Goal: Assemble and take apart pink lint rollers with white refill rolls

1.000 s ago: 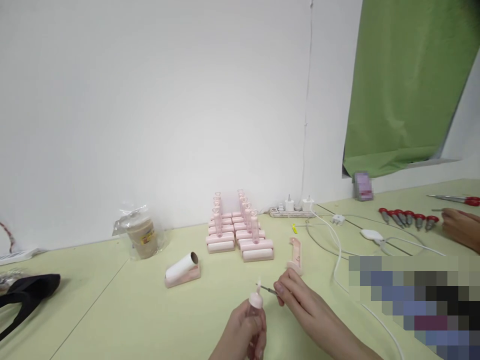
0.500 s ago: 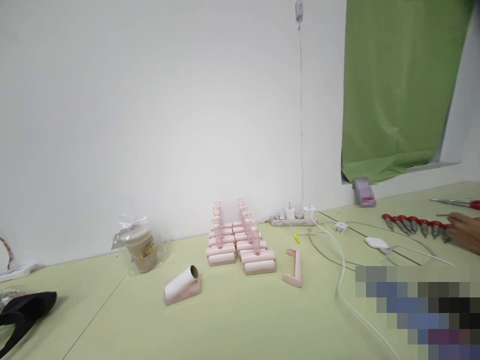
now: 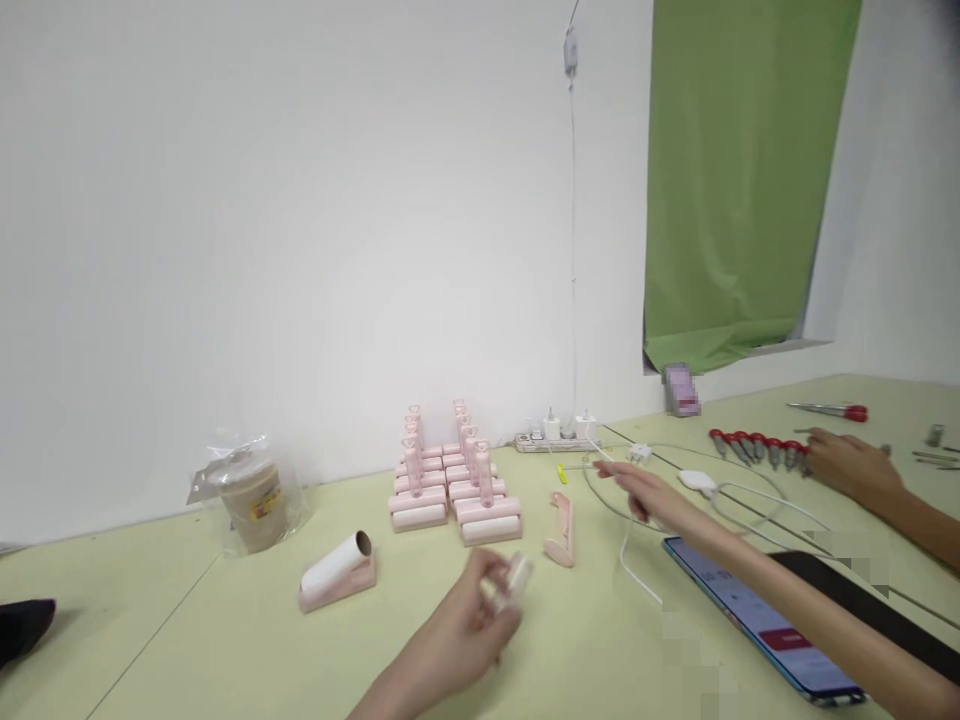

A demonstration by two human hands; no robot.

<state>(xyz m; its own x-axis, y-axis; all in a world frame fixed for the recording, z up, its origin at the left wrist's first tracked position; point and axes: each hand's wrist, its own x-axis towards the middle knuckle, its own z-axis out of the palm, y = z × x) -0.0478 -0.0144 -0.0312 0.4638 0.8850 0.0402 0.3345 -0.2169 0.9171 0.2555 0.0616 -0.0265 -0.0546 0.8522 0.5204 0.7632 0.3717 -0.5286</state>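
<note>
My left hand (image 3: pixel 457 635) is closed around a small pale, whitish piece (image 3: pixel 517 575), blurred by motion, above the front of the table. My right hand (image 3: pixel 637 488) reaches in from the right with fingers stretched out and nothing visible in them. Just left of it lies a loose pink roller cover (image 3: pixel 568 530). Beyond my left hand, pink lint rollers (image 3: pixel 491 525) stand in two rows, their clear handles with heart-shaped ends upright. A separate lint roller (image 3: pixel 337 570) with a white paper roll lies to the left, the roll tilted up at one end.
A bagged cup (image 3: pixel 255 505) stands at left. By the wall lies a power strip (image 3: pixel 555 443) with chargers and white cables. A lit phone (image 3: pixel 757 620) lies under my right forearm. Another person's hand (image 3: pixel 847 465) is near red-handled tools (image 3: pixel 757 448) at right.
Both my hands have come into view, the left one with a small pale piece in it. The view has turned right, showing more of the other person's arm.
</note>
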